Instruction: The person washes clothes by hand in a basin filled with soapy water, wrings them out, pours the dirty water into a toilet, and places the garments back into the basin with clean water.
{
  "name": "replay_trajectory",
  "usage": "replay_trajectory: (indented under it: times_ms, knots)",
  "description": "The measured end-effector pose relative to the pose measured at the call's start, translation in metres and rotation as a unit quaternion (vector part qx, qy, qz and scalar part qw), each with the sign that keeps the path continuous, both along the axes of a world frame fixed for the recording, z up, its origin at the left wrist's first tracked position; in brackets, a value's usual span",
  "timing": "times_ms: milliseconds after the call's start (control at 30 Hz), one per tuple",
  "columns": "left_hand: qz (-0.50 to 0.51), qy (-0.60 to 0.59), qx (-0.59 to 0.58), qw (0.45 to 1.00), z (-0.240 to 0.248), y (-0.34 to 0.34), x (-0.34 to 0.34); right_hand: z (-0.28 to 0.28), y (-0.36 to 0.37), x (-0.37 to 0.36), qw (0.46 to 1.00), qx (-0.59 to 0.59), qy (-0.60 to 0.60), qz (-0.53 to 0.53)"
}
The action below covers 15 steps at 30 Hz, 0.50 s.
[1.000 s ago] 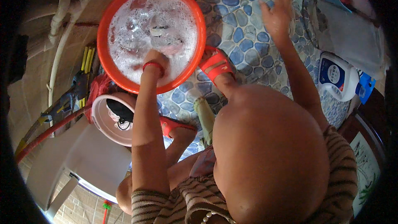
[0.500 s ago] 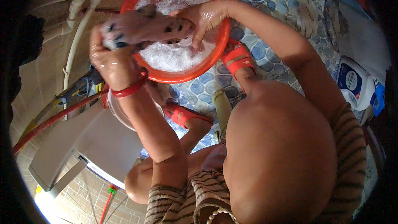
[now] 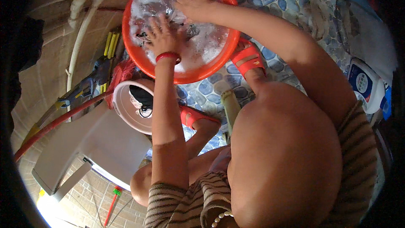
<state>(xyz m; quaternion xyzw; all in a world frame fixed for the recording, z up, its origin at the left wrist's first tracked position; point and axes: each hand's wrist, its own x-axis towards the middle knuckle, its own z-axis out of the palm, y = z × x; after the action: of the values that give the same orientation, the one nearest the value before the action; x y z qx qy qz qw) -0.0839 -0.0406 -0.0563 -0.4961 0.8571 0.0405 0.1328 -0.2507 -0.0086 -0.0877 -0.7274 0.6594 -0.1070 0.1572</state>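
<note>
In the head view, an orange-red basin (image 3: 235, 44) full of soapy water stands at the top. My left hand (image 3: 163, 37), with a red bangle at its wrist, lies over the suds with its fingers spread. Beside it, my right hand (image 3: 195, 7) reaches across from the right edge, its fingers stretched out over the foam and somewhat blurred. Neither hand grips anything. Under and between them, a wet piece of pinkish cloth with dark patches (image 3: 142, 37) shows only in parts; foam and water hide most of it.
A pale pink bucket (image 3: 119, 109) with dark and light cloth inside stands left of my left forearm. Near it are a grey-white plastic piece (image 3: 101, 143) and a red hose (image 3: 55, 131). A white detergent bottle (image 3: 366, 85) stands at right on the pebble-patterned floor (image 3: 202, 89).
The pinkish spotted cloth, held up between both hands over the basin, has gone down into the suds. Both hands have let go and opened; the left has moved right, uncovering the bucket.
</note>
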Motion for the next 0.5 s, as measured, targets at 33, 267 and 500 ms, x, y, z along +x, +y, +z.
replay_trajectory:
  times_ms: [33,267,500]
  knots:
    - [-0.019,-0.038,-0.031,0.999,-0.017,0.001,0.004,-0.003,-0.004,0.005,1.000,-0.003,-0.006,0.002]
    - [-0.034,-0.023,0.231,0.972,-0.076,-0.022,0.000,-0.040,-0.026,-0.006,0.982,0.185,-0.004,-0.048]
    - [0.524,0.608,0.465,0.372,-0.001,0.012,-0.013,0.032,-0.003,0.020,0.975,0.022,-0.185,-0.120]
